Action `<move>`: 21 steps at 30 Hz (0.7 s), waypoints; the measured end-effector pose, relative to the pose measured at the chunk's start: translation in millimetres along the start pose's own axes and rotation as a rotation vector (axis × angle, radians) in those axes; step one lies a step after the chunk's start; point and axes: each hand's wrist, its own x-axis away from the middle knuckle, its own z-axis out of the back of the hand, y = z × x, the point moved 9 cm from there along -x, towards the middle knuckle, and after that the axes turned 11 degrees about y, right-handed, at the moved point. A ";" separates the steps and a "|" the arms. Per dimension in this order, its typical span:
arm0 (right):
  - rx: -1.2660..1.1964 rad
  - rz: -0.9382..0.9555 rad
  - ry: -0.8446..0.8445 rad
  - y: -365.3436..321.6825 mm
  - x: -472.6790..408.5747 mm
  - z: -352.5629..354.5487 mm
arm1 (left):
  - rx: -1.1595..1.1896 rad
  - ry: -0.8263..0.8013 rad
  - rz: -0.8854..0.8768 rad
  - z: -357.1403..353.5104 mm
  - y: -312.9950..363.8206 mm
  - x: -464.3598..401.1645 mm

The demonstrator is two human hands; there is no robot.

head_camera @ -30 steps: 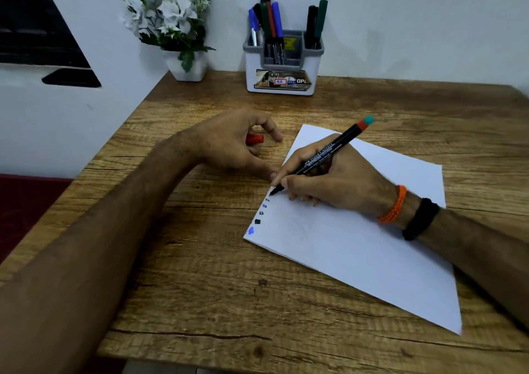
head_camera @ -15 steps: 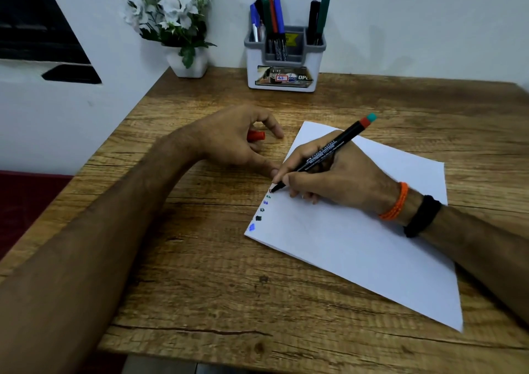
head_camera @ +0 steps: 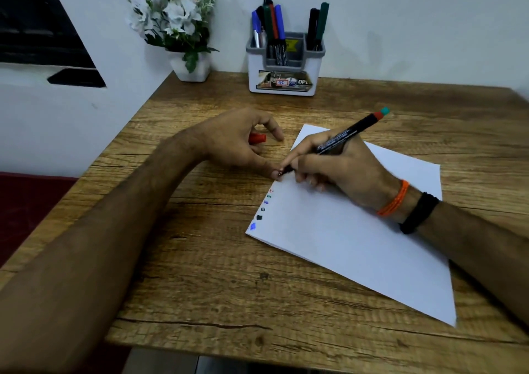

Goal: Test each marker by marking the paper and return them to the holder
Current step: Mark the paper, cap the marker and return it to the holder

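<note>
Red is the colour under test: the right hand [head_camera: 337, 170] pinches a black-barrelled marker [head_camera: 343, 137] in a writing grip, nib down at the near-left edge of the paper [head_camera: 357, 245], just beyond a short column of test marks [head_camera: 262, 209] in blue, black, green and red. Its barrel leans back over the knuckles, red-and-teal end highest, which suits short strokes. The wrist, with an orange thread and a black band, rests on the sheet and probably helps pin it.

Curled on the wooden worktop [head_camera: 200, 287] just left of the sheet, the left hand [head_camera: 237, 144] keeps the red cap [head_camera: 257, 138] tucked in its fingers (handy for recapping), its thumb tip touching or nearly touching the nib. So both hands are clamped, one on the pen, one on the cap, and sit close together.

At the far edge against the wall stands the holder [head_camera: 284, 67], with the other markers [head_camera: 273, 27] upright in it, beside a pot of white flowers [head_camera: 174, 24].
</note>
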 end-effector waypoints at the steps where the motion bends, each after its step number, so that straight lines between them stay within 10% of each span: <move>1: -0.091 -0.019 0.027 0.5 -2.5 4.3 | -0.002 -0.002 0.004 -0.1 0.6 0.2; 21: -0.273 -0.023 0.146 -23.1 -8.8 51.6 | 0.403 0.229 -0.136 16.5 26.6 0.1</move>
